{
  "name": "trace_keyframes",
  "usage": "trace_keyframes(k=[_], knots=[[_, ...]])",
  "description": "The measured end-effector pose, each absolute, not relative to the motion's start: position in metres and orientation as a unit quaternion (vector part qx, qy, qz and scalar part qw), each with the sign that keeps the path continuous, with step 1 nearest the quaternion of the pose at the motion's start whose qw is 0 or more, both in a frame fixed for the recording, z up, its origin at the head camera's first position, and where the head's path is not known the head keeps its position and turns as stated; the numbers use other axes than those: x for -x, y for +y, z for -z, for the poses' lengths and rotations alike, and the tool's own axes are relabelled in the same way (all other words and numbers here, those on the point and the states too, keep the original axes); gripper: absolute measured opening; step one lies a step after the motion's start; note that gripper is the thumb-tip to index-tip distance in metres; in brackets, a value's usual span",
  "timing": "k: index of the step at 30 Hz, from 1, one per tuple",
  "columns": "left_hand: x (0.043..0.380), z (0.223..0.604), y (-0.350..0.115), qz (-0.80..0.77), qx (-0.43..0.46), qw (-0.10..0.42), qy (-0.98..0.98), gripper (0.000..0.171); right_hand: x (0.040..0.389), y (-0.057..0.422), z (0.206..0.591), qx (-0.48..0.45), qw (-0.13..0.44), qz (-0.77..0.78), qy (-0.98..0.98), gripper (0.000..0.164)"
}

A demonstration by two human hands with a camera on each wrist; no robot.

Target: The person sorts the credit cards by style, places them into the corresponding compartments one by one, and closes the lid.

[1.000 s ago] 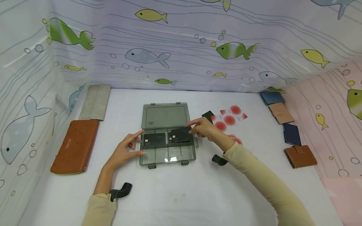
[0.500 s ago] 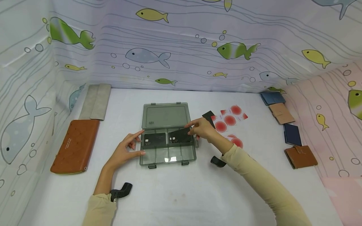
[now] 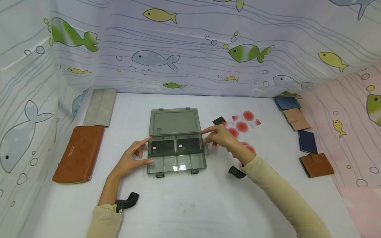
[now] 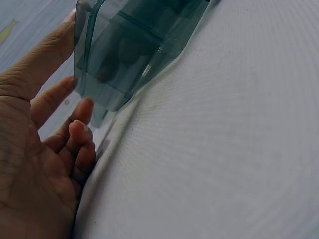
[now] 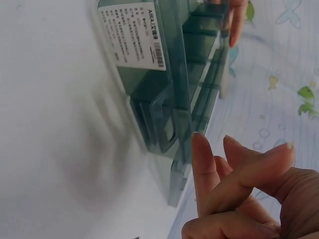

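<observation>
And look at that fish-print sheeting [image 3: 196, 36], hanging on 3 sides, lilac right across the top of the frame, whitish down the left edge, turning pink over on the right, while the white tabletop [image 3: 184, 219] spreads below under soft shadows.

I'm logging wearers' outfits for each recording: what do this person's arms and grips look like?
The left grip and right grip are bare hands, without gloves. Both arms wear plain beige sleeves: left sleeve, right sleeve. A black, bent device sits at the left wrist; a rounded black piece shows by the right cuff. No cables are visible.
</observation>
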State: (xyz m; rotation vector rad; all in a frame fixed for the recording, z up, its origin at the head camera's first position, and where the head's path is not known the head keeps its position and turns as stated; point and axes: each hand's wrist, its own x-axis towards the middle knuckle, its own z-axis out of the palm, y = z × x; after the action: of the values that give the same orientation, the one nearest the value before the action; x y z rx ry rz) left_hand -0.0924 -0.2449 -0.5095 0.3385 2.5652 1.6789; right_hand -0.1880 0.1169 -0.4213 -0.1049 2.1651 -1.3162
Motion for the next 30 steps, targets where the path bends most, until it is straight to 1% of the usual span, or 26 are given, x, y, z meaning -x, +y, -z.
trace_keyframes(k=[3,8,14,17,22,30], knots=[[0.092,0.509,-0.245,-0.545,-0.112,0.027,0.831,0.084,0.190,0.128,0.424,0.038,0.298,0.495,0.815,0.039],[0.092,0.510,-0.246,-0.544,-0.120,0.024,0.830,0.083,0.197,0.149,0.432,0.015,0.281,0.494,0.823,0.038],[0.092,0.508,-0.245,-0.546,-0.106,0.033,0.830,0.084,0.214,0.175,0.447,-0.026,0.250,0.515,0.820,0.043],[0.092,0.508,-0.245,-0.547,-0.102,0.036,0.830,0.084,0.225,0.184,0.455,-0.033,0.222,0.512,0.829,0.042],[0.092,0.510,-0.245,-0.543,-0.104,0.033,0.833,0.084,0.244,0.187,0.467,-0.027,0.181,0.483,0.856,0.041],[0.091,0.509,-0.244,-0.544,-0.099,0.039,0.833,0.084,0.261,0.176,0.469,-0.014,0.159,0.445,0.881,0.042]])
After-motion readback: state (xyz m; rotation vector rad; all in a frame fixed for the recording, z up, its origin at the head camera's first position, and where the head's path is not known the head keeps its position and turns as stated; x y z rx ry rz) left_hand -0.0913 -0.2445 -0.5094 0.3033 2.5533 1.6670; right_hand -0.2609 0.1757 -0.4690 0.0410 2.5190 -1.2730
